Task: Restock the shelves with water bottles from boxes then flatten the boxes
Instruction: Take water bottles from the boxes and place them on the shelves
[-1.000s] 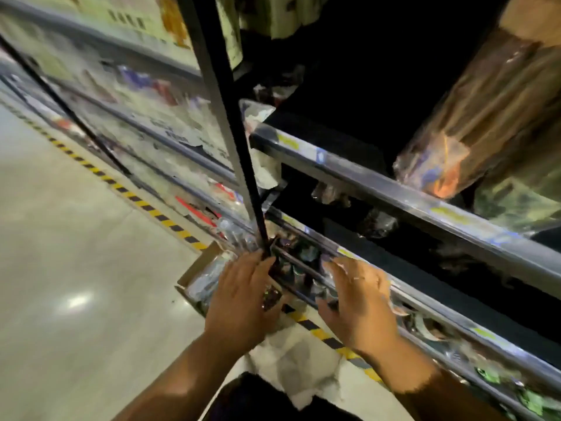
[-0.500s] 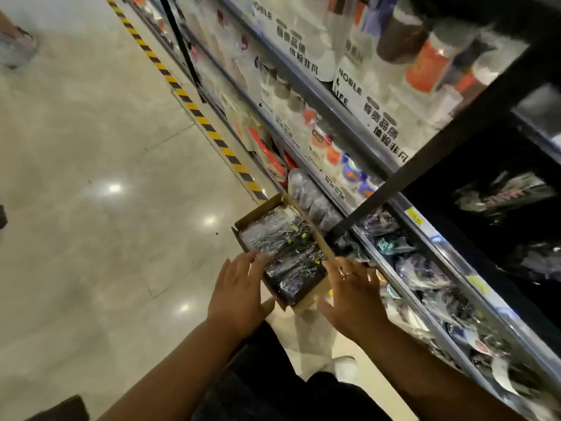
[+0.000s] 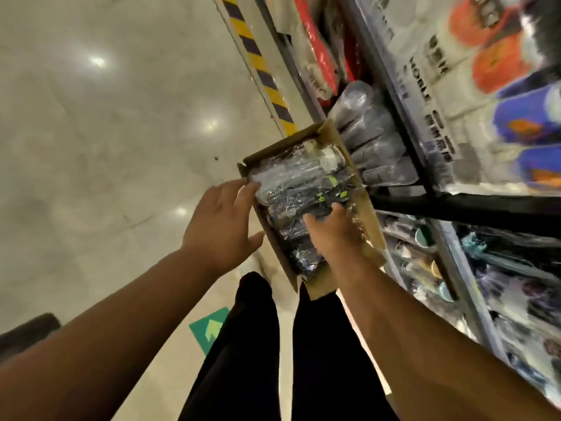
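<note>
- Your right grip [image 3: 337, 238] is reaching down into the box [image 3: 329, 136] and lying on the wrapped water bottles [image 3: 297, 177]. The fingertips are blurring into the wrap, so you cannot tell whether it is grasping one.
- Your left grip [image 3: 221, 226] is released, with straight fingers touching the box's left rim.
- The bottles are lying on their sides, filling the open cardboard box.
- The box is sitting just beside the lower shelves [image 3: 425, 153].
- Striped hazard tape [image 3: 258, 65] is running along the floor [image 3: 106, 147].
</note>
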